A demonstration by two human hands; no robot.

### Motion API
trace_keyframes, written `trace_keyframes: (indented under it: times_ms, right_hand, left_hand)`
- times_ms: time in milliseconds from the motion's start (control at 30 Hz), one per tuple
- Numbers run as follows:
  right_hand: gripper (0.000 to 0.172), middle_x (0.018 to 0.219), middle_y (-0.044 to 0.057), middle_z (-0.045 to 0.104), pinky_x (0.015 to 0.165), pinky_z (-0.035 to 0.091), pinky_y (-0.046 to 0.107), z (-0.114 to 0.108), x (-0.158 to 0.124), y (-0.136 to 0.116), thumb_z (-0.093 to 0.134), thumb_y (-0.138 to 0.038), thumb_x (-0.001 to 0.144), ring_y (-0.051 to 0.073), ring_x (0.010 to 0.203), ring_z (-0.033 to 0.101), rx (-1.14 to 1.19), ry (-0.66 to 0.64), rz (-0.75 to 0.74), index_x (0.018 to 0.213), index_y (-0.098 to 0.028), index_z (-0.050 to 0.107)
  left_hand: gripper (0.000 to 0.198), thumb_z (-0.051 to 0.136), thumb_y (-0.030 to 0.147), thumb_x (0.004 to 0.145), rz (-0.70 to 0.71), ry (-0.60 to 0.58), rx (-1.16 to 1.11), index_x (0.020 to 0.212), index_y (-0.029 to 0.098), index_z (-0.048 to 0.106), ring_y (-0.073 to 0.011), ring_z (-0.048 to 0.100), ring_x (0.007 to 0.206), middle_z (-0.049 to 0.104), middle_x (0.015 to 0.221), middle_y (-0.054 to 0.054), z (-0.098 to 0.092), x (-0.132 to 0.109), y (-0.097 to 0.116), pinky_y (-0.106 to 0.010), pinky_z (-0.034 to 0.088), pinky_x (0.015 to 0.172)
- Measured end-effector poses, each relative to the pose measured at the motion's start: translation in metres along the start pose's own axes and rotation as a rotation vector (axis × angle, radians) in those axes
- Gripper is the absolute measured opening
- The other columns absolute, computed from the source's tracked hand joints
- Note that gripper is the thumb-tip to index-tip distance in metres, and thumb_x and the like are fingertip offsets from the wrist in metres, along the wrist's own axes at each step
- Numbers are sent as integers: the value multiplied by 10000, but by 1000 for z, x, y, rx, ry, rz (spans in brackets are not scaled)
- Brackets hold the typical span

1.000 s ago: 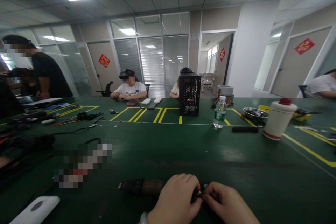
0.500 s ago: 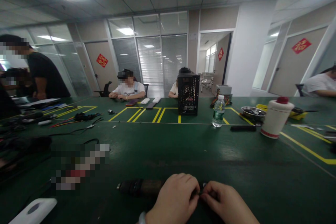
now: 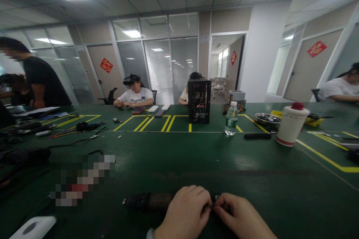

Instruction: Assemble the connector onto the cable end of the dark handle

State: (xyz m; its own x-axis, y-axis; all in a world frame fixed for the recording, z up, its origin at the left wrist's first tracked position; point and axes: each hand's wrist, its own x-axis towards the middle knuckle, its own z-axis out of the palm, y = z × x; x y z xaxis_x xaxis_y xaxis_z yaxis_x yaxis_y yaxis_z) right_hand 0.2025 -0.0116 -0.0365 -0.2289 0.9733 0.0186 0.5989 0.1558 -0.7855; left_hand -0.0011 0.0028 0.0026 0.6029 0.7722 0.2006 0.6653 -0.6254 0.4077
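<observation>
Black tool [image 3: 147,201] looks hard and heavy, best held at the thin end [image 3: 215,197], where the left hand [image 3: 183,213] and right hand [image 3: 241,218] curl tight.

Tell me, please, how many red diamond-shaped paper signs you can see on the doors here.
3: one red diamond-shaped paper sign on the left door, one on the door beyond the doorway, and one on the right door. Others may be out of view.
</observation>
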Motion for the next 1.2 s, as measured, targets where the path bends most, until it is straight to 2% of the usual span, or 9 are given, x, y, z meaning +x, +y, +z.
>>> trace_keyframes:
  times_ms: [233,400,600,767,967,1200]
  right_hand:
    - [132,768,-15,718,605,423,195,-1,-1,-2,591,-223,886,165,713,658,4,-5,4,833,-214,712]
    - [118,755,-18,712,597,414,196,0,-1,0,598,-203,871,161,697,649,-31,8,-2,834,-210,710]
    - [122,736,-20,706,581,401,193,-1,-1,-3,600,-195,872,156,680,640,-33,21,13,841,-212,717]
    - [129,736,-21,708,574,392,189,-2,-4,-9,598,-172,868,148,675,642,-36,40,25,817,-206,712]
    - [123,730,-21,706,567,388,193,-4,-5,-13,610,-177,862,150,669,642,-51,54,34,824,-210,722]
    - [123,716,-24,697,562,380,190,-3,-4,-12,611,-165,851,143,655,626,-56,60,33,812,-207,720]
  left_hand:
    - [209,679,203,797,-51,11,-18,980,246,587,-212,575,905,630,960,28,1,-2,0,-331,402,781]
    - [129,634,167,833,-31,2,-8,930,242,591,-209,575,908,636,962,31,4,0,-2,-339,399,802]
    - [155,579,114,849,5,-14,8,938,240,597,-200,573,930,635,976,26,4,0,-3,-324,391,801]
    - [224,630,170,809,-58,-4,13,1014,248,586,-220,565,932,621,987,19,3,0,0,-334,400,807]
    - [161,584,143,826,-40,-19,7,957,236,592,-209,563,913,618,963,18,1,0,1,-332,399,806]
    - [211,604,131,803,-37,5,-34,979,247,583,-200,565,923,622,993,29,2,-1,0,-324,405,823]
